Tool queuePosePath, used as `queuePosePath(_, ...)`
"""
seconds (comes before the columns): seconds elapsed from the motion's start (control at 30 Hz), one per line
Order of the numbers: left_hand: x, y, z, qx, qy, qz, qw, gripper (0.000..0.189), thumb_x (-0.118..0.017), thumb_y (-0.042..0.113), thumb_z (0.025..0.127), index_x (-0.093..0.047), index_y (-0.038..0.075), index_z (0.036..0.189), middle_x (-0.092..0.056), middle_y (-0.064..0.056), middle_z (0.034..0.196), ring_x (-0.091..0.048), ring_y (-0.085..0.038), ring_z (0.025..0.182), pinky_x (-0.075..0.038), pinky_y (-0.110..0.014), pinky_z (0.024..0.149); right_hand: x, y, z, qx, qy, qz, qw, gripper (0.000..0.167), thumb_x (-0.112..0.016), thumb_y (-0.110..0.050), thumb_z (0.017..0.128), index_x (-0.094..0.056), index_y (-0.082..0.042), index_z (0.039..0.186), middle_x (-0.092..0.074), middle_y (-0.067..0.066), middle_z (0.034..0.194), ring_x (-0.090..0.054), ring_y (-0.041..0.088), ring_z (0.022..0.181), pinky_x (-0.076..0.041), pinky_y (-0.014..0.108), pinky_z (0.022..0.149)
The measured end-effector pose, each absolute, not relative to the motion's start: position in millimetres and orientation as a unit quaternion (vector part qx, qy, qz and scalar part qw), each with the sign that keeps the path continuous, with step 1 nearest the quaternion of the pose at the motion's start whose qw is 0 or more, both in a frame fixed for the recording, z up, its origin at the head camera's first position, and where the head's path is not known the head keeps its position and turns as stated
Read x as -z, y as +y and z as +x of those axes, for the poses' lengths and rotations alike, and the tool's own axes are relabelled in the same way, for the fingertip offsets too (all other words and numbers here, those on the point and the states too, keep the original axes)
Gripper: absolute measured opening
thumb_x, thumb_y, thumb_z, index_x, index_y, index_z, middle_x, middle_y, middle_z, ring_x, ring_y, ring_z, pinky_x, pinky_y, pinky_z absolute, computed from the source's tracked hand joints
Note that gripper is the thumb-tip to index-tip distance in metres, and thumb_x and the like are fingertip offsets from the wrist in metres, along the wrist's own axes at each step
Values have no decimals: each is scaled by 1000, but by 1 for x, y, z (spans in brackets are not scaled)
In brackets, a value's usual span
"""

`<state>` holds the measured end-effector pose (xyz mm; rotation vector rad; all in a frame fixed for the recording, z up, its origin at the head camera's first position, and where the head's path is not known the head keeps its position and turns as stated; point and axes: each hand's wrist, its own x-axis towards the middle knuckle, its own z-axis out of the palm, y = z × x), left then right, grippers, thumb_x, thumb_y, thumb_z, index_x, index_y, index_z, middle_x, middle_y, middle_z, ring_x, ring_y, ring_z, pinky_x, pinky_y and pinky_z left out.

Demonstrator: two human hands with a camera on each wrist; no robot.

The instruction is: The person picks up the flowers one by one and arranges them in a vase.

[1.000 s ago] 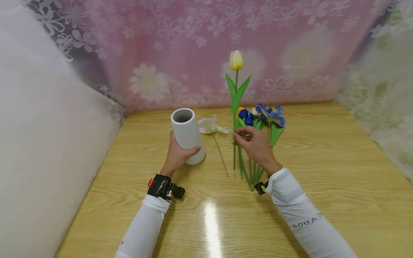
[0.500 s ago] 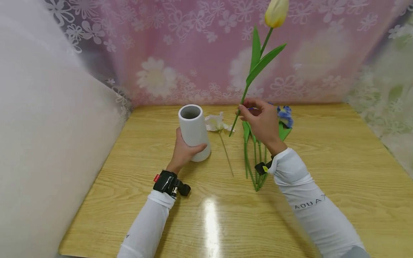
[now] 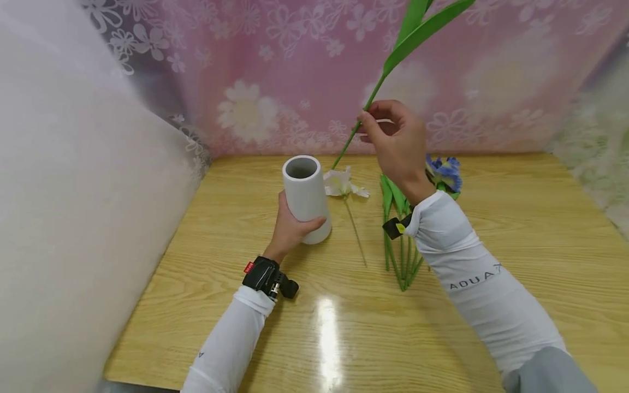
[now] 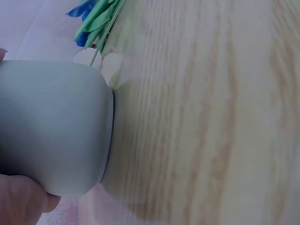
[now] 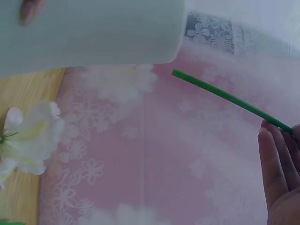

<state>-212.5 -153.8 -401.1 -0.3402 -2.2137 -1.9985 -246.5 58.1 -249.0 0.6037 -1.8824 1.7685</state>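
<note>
A white tapered vase [image 3: 307, 204] stands upright on the table, and my left hand [image 3: 291, 229] grips its lower side with the thumb in front. In the left wrist view the vase [image 4: 51, 126] fills the left side. My right hand [image 3: 398, 142] is raised and pinches the green stem of a tulip [image 3: 375, 90] between thumb and fingers. The tulip's bloom is cut off above the head view. Its stem slants down to the left, and in the right wrist view the stem's end [image 5: 176, 73] is apart from the vase, near its rim.
A white flower [image 3: 344, 183] lies just right of the vase, its thin stem toward me. Farther right, under my right forearm, lie several green-stemmed flowers [image 3: 403, 262] and a blue ruffled flower [image 3: 446, 173]. A pink floral curtain [image 3: 304, 76] hangs behind the wooden table [image 3: 236, 322].
My right hand has lifted the tulip up off the bunch, and it now tilts with its lower end toward the vase. The left hand keeps its grip on the vase.
</note>
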Motion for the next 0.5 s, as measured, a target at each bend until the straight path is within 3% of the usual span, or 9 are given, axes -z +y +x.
queuePosePath(0.23, 399, -152, -214, 668, -731, -123, 67, 90, -78, 1, 74, -18, 4, 141, -41, -16, 128, -46, -29, 112, -40, -46, 93, 219, 39, -244, -684, -656, 247, 202, 8, -65, -3, 90, -65, 3, 95, -65, 15, 91, -67, 23, 78, -54, 33, 74)
queuePosePath(0.5, 412, -156, -219, 675, -727, -109, 67, 90, -80, 1, 72, -20, 7, 140, -43, -12, 127, -47, -28, 111, -40, -45, 93, 246, 18, -268, -636, -713, 261, 138, 19, -65, -11, 91, -64, 4, 103, -65, 13, 94, -67, 20, 78, -54, 31, 77)
